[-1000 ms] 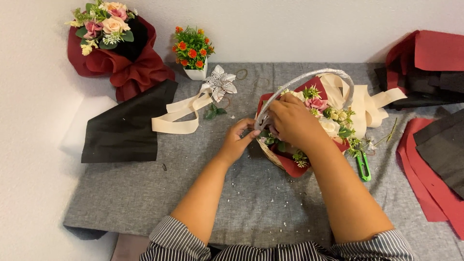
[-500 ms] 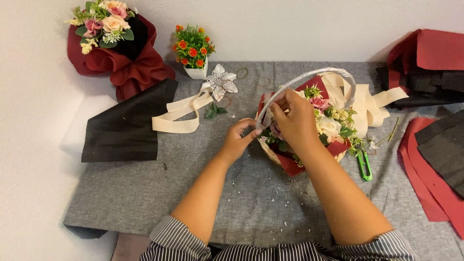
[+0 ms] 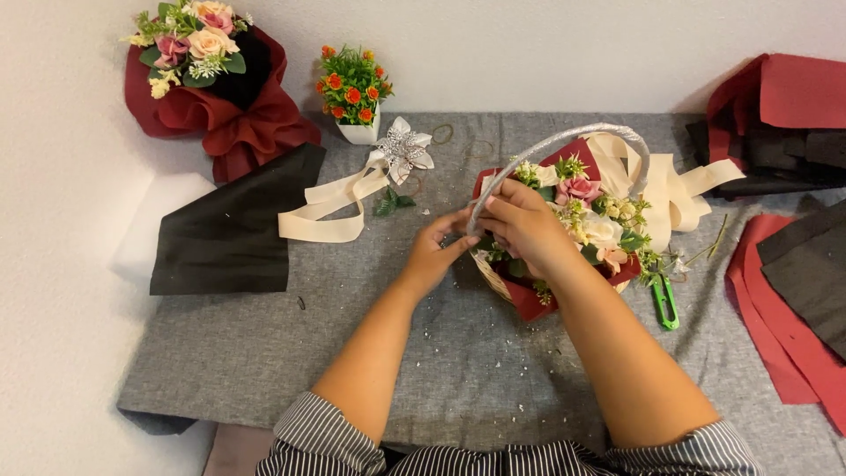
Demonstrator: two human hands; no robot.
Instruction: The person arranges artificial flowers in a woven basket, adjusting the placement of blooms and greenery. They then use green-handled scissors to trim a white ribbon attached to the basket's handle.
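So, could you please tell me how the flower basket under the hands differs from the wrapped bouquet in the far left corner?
The flower basket has a silvery arched handle; the wrapped bouquet has none. The basket is woven with a red lining; the bouquet is wrapped in red and black sheets. Both hands touch the basket; the bouquet lies untouched. Both hold pink and cream flowers.

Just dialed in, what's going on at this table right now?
A person in striped sleeves is working on a flower basket lined with red wrap on a grey cloth. Both hands meet at the near end of its silvery handle: the left hand pinches at the base, the right hand lies over the flowers beside it. Green snips lie just right of the basket. A cream ribbon with a silver flower, a black sheet, a finished bouquet and a small potted plant sit to the left.
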